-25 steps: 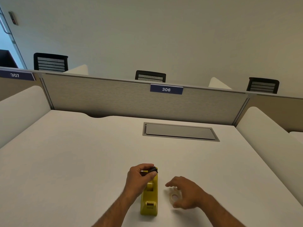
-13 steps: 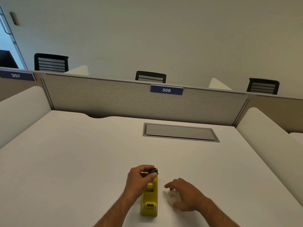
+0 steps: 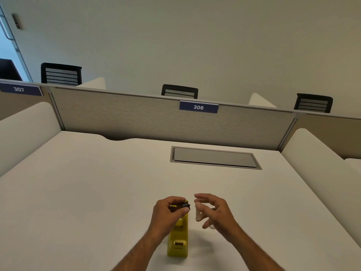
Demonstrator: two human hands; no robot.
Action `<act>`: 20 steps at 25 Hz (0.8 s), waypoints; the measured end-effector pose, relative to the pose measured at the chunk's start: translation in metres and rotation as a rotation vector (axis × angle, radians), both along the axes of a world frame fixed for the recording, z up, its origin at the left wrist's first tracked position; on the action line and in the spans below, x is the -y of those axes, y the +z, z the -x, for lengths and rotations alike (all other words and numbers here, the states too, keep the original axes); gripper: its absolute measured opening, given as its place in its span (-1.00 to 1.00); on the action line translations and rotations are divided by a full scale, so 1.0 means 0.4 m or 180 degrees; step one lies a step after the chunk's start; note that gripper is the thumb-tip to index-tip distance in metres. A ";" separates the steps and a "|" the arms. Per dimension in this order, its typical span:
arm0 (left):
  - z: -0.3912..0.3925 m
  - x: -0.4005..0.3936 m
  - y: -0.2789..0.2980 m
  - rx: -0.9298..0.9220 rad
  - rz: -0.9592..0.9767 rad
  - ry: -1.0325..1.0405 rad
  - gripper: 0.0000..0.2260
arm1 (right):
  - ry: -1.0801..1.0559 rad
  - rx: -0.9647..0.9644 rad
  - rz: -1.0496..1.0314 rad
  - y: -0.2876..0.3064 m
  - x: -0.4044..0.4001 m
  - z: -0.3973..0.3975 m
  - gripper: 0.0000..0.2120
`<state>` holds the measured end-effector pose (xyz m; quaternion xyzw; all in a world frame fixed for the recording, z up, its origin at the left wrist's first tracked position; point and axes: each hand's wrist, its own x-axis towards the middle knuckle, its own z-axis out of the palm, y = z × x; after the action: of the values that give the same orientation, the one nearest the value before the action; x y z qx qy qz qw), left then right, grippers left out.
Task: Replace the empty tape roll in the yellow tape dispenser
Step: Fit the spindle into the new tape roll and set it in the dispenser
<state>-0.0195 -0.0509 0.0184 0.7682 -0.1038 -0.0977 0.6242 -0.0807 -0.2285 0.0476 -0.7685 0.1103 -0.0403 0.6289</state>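
Left hand (image 3: 169, 212) pinches the small black plastic spindle (image 3: 184, 204) above the yellow plastic tape dispenser (image 3: 178, 239) on the white desk (image 3: 97, 192); right hand (image 3: 214, 211) grips the clear tape roll (image 3: 198, 213) edge-on, just beside it; risk: a tilted roll jams on the spindle, or slips from the fingertips.

White counter (image 3: 82, 192); grey hatch (image 3: 214, 158) beyond the grips. Beige partition (image 3: 136, 118) behind, sign 306 (image 3: 198, 107). Three black chairs (image 3: 179, 91) past it; plain wall (image 3: 195, 40).

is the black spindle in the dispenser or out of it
Out: the left hand pinches the black spindle above the yellow dispenser, whose cradle looks empty.
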 end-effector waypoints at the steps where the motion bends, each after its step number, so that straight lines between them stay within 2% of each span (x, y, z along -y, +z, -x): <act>1: 0.001 0.000 0.001 0.0020 0.0009 -0.0014 -0.79 | -0.0012 -0.0005 -0.0097 0.003 -0.006 -0.003 -0.80; 3: 0.001 -0.002 0.002 0.0060 0.0038 -0.0019 -0.79 | -0.0057 -0.0014 -0.0291 0.007 -0.011 -0.009 -0.87; 5: 0.000 -0.006 0.003 0.0083 0.0113 -0.0031 -0.79 | -0.0039 -0.0071 -0.0542 0.008 -0.008 -0.014 -0.84; 8: 0.001 -0.008 0.006 0.0077 0.0158 -0.0031 -0.80 | 0.0287 -0.0113 -0.0782 0.001 0.004 -0.016 -0.57; 11: 0.005 -0.007 0.014 0.0086 0.0143 -0.0036 -0.78 | 0.0325 -0.0150 -0.0423 -0.001 0.006 -0.020 -0.41; 15: 0.008 -0.006 0.019 0.0066 0.0152 -0.0055 -0.73 | 0.0255 -0.0182 -0.0404 0.001 0.008 -0.020 -0.46; 20: 0.012 -0.005 0.020 0.0033 0.0192 -0.0127 -0.74 | 0.0164 -0.0041 -0.0368 -0.005 -0.001 -0.014 -0.70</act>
<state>-0.0242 -0.0489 0.0265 0.7473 -0.1253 -0.1029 0.6444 -0.0752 -0.2281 0.0457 -0.7337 0.0967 -0.0127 0.6724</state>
